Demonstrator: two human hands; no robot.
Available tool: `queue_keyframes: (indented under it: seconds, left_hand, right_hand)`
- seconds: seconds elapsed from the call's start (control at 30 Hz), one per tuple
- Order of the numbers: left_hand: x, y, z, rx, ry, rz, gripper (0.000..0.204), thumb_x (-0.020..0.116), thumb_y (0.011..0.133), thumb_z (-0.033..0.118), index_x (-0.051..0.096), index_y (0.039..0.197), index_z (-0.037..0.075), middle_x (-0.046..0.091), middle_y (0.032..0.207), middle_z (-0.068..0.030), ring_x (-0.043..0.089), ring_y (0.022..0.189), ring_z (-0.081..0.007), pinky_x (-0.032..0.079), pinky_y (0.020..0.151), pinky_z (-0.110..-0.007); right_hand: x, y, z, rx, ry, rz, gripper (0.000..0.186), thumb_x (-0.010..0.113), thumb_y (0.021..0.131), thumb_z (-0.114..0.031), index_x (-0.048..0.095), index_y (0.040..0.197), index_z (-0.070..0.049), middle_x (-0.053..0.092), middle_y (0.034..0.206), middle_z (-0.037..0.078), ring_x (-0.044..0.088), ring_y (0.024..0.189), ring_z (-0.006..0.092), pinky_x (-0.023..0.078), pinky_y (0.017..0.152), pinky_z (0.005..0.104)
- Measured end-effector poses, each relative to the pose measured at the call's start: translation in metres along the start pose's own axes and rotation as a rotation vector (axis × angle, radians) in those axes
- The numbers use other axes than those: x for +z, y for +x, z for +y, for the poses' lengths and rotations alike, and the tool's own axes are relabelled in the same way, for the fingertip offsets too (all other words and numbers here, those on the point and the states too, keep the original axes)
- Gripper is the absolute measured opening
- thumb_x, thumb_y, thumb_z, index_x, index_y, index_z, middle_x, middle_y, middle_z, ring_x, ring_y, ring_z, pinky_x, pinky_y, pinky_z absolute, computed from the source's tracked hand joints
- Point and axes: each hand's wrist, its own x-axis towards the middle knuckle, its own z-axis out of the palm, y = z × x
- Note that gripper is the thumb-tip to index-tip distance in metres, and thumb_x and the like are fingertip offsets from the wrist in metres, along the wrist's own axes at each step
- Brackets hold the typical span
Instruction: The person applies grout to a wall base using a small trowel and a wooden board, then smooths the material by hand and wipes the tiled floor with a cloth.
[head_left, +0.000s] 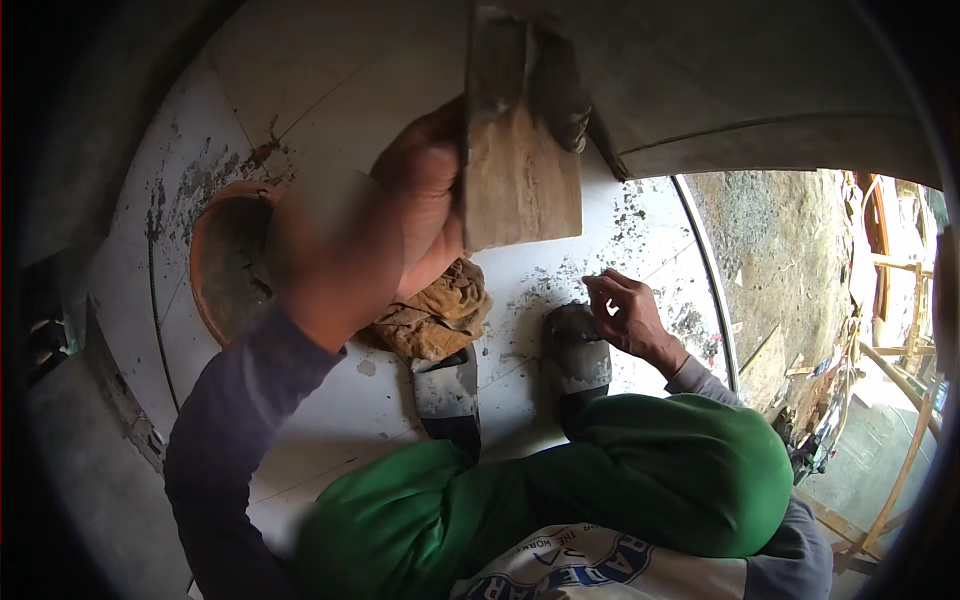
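My left hand [425,190] is raised close in front of me, wrapped round the left edge of a flat wooden board [522,185]. The board's lower face is bare brown wood; its upper part is dark and smeared, with a dark lump at its right side. Lower down, my right hand [632,318] hovers by the toe of my right shoe [577,345]. Its fingers curl in toward the thumb around a small gap, and no object shows in them. Behind my left wrist lies a crumpled brown cloth [440,315], partly over my left shoe [445,390].
An orange-rimmed basin [205,290] with grey stuff inside stands to the left on white tiles [330,410]. Grey splatters mark the floor. A large grey panel [740,90] overhangs at upper right. Beyond a dark floor edge [708,280] lie rough ground and wooden poles [905,460].
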Motion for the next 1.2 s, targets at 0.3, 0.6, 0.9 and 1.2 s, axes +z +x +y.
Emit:
queue_keyframes:
  seconds: [0.3,0.6,0.9,1.2]
  left_hand:
    - [-0.076,0.076,-0.211,-0.032,-0.032,0.520,0.023,0.061,0.104,0.014,0.066,0.126,0.012,0.065,0.120,0.0016,0.062,0.109,-0.0102,0.057,0.094,-0.033]
    - [-0.054,0.146,-0.265,0.365,0.279,0.924,0.016,0.055,0.099,0.007,0.061,0.114,0.005,0.061,0.112,-0.0027,0.057,0.095,-0.0143,0.051,0.090,-0.029]
    - [-0.061,0.160,-0.248,0.239,0.221,0.903,0.009,0.057,0.105,0.012,0.059,0.109,0.004,0.061,0.101,-0.0008,0.055,0.091,-0.0109,0.049,0.079,-0.029]
    - [-0.093,0.146,-0.194,0.273,0.361,0.939,0.023,0.059,0.110,0.017,0.075,0.118,0.002,0.070,0.099,-0.0010,0.059,0.088,-0.0076,0.049,0.075,-0.028]
  right_hand:
    - [0.024,-0.079,0.111,0.476,-0.180,0.667,0.028,0.063,0.104,-0.001,0.072,0.131,0.000,0.071,0.108,0.012,0.072,0.083,0.0169,0.060,0.065,0.0278]
    - [0.023,-0.060,0.143,0.494,-0.363,0.704,0.030,0.065,0.100,-0.003,0.072,0.129,-0.006,0.062,0.105,0.009,0.065,0.081,0.0225,0.055,0.073,0.0366]
    - [0.033,-0.051,0.145,0.526,-0.503,0.688,0.035,0.060,0.095,-0.005,0.067,0.130,-0.007,0.057,0.098,0.013,0.061,0.079,0.0300,0.052,0.070,0.0447]
    - [0.030,-0.045,0.141,0.548,-0.535,0.679,0.033,0.058,0.096,-0.005,0.066,0.128,-0.006,0.056,0.100,0.013,0.060,0.077,0.0290,0.050,0.069,0.0448]
